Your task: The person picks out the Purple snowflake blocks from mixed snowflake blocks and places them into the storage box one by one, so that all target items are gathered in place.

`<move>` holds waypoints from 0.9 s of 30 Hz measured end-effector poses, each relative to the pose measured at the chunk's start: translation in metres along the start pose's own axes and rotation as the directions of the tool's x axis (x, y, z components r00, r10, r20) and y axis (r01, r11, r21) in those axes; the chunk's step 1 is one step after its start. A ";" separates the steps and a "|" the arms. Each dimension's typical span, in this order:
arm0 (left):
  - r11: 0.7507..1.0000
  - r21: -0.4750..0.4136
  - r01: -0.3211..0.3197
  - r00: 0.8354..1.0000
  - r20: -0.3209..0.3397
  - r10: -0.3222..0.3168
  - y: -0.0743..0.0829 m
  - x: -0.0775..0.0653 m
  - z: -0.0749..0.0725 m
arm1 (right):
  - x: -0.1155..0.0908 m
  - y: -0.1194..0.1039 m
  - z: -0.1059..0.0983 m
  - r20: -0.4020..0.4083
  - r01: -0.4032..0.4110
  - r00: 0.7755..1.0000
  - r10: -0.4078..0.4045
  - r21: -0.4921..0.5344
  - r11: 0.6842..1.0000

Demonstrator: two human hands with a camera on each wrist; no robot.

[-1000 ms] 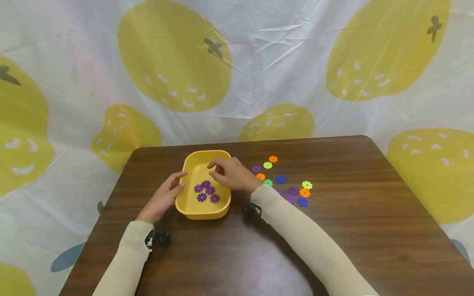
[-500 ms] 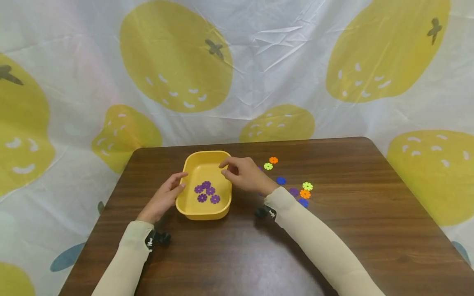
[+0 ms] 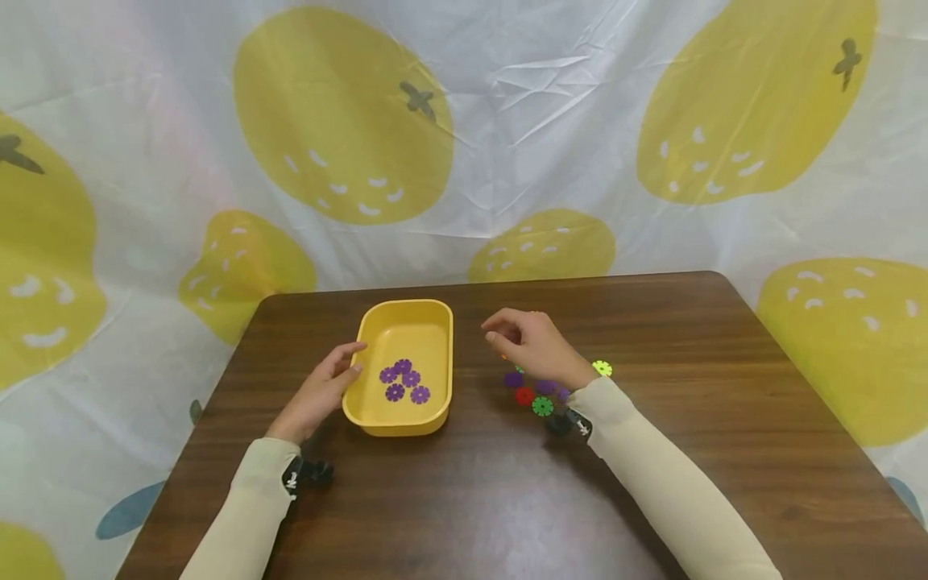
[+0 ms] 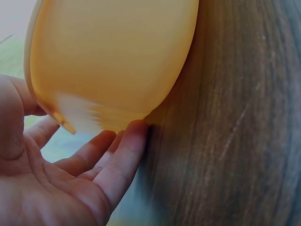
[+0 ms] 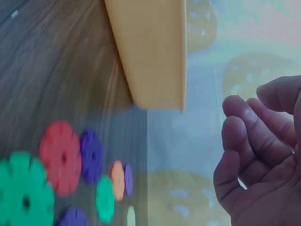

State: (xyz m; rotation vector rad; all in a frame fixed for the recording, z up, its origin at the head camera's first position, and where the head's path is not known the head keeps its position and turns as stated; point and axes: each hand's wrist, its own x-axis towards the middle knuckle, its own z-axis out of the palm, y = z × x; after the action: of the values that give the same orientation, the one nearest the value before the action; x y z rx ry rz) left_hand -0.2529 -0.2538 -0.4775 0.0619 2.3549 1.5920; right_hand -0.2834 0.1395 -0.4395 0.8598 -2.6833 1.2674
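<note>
A yellow plastic basin (image 3: 402, 429) stands on the table with several purple snowflake-shaped discs (image 3: 420, 395) lying on its floor. My left hand (image 3: 312, 399) holds its left side; in the left wrist view, the fingertips touch the basin's outer wall (image 4: 113, 56) and the thumb reaches the rim. To the right of the basin, my right hand (image 3: 536, 345) is held above loose discs, fingers loosely bent and nothing between them. Below it lie a red disc (image 3: 524, 395) and a green disc (image 3: 542, 407); other discs are partly hidden by the hand and wrist.
The brown wooden table (image 3: 464, 499) carries everything. A yellow-green disc (image 3: 602, 368) lies right of my right wrist. Behind the table's far edge hangs a white curtain (image 3: 522, 161) printed with yellow fruit.
My right hand has moved right, from over the basin to above the loose discs, uncovering the red and green ones and covering others. My left hand has stayed at the basin.
</note>
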 end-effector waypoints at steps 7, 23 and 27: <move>1.000 -0.025 0.003 1.000 -0.003 -0.003 -0.003 0.000 0.002 | -0.023 0.019 -0.022 -0.059 -0.046 0.997 0.043 -0.047 0.998; 0.997 -0.060 -0.046 0.999 0.002 0.046 -0.012 -0.001 0.007 | -0.071 0.065 -0.062 -0.057 -0.154 0.987 0.147 -0.156 0.976; 0.996 -0.057 -0.062 0.998 0.008 0.063 -0.013 -0.001 0.008 | -0.078 0.072 -0.068 -0.029 -0.164 0.987 0.161 -0.181 0.970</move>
State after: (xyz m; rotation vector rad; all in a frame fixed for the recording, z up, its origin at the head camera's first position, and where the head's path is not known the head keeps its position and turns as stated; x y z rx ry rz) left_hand -0.2478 -0.2521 -0.4914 0.1321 2.3203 1.6823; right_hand -0.2667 0.2620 -0.4660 0.6183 -2.8526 1.0261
